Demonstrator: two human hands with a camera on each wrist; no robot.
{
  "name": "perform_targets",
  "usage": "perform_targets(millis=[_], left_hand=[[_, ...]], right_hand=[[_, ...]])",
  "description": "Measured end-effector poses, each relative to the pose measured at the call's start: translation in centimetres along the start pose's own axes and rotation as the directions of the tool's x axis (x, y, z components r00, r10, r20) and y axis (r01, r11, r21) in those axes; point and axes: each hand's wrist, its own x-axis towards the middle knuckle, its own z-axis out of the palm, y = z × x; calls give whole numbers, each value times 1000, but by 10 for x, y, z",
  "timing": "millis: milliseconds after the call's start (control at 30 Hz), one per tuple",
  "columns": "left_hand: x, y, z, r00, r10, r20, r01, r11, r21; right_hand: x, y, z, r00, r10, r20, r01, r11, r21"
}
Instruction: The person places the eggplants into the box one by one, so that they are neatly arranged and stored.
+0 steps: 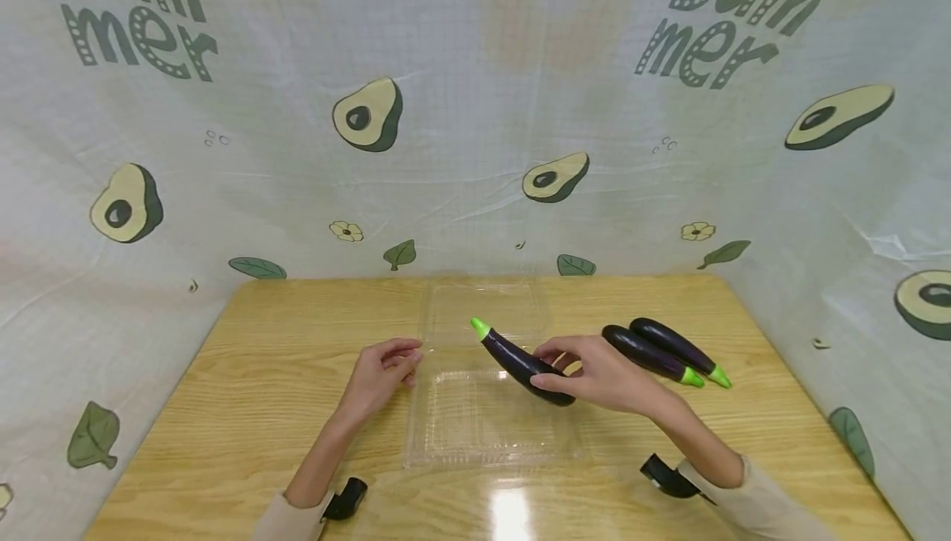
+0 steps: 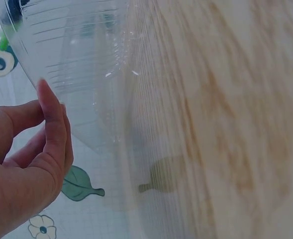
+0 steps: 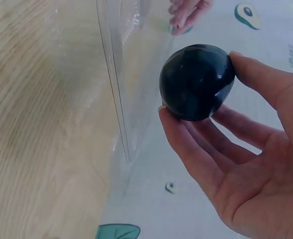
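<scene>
My right hand grips an eggplant near its thick end, between thumb and fingers. The dark purple eggplant is tilted above a clear plastic container, its bright green stem end up and to the left. In the right wrist view, its round dark end faces the camera. My left hand is at the container's left edge, fingers loosely bent. In the left wrist view, its fingertips overlap the clear edge; whether they touch it is hard to tell.
Two more eggplants lie side by side on the wooden table, right of the container. The container's clear lid lies open toward the back. A printed cloth hangs behind and beside the table.
</scene>
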Motion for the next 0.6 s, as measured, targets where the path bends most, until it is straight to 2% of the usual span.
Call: perform_targets(millis=[600], left_hand=[[0, 1, 0, 1000, 4, -14, -4, 1000, 15]], right_hand=[[13, 1, 30, 987, -73, 146, 69, 997, 30]])
